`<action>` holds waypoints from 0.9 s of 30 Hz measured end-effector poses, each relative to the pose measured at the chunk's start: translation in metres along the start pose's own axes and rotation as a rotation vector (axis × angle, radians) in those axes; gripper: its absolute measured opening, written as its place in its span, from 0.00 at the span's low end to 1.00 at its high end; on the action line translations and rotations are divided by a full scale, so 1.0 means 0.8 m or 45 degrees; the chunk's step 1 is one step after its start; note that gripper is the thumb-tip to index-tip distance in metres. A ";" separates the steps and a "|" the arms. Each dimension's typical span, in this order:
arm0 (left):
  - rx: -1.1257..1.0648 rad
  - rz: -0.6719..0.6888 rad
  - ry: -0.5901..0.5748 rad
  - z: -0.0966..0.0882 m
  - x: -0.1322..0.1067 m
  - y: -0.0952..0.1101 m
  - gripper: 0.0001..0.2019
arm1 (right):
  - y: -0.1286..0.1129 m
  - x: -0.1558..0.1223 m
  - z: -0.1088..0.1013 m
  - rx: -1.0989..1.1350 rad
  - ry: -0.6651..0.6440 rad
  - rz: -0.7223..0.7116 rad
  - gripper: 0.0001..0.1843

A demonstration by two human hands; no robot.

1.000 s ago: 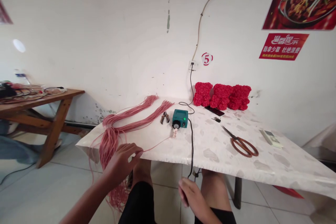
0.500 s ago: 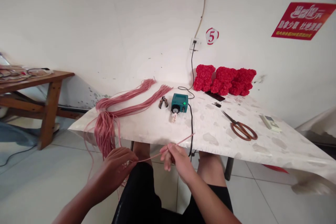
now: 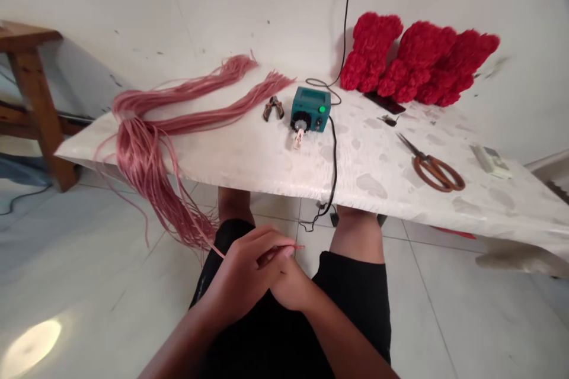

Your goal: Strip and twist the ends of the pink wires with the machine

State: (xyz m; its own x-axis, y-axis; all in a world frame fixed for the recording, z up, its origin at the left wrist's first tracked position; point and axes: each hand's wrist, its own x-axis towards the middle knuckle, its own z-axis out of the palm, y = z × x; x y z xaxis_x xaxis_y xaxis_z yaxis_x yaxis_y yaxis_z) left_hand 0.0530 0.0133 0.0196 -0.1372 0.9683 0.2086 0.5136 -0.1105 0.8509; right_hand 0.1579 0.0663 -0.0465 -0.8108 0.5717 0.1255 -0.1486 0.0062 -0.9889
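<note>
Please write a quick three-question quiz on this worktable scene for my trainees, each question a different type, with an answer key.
1. True or false: the scissors lie to the right of the teal box.
2. Which of these lies to the left of the teal box? A) the phone; B) the pliers; C) the red ruffled figures.
3. Short answer: what thin thing pokes out where the left hand meets the right hand?

Key: 1. True. 2. B. 3. The end of a pink strand.
</note>
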 end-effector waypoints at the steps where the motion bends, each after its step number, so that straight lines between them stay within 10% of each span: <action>1: -0.014 0.010 0.009 0.003 -0.001 -0.001 0.08 | 0.001 -0.001 0.000 -0.021 -0.012 -0.023 0.09; 8: -0.026 -0.028 0.023 0.008 -0.011 0.001 0.08 | -0.006 -0.017 -0.016 -0.122 -0.084 -0.033 0.10; 15: 0.001 -0.047 -0.054 0.002 -0.021 0.005 0.07 | -0.038 -0.052 -0.065 -0.105 0.283 0.116 0.09; 27: 0.091 -0.016 -0.146 0.000 -0.020 0.015 0.06 | -0.081 -0.062 -0.072 -0.490 0.162 0.013 0.06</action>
State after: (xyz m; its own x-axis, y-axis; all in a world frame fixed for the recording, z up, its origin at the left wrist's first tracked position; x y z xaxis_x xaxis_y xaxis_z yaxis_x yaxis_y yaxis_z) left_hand 0.0611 -0.0038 0.0263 -0.0481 0.9893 0.1380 0.5724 -0.0859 0.8155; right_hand 0.2405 0.0847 0.0065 -0.7311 0.6701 0.1283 0.1015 0.2928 -0.9508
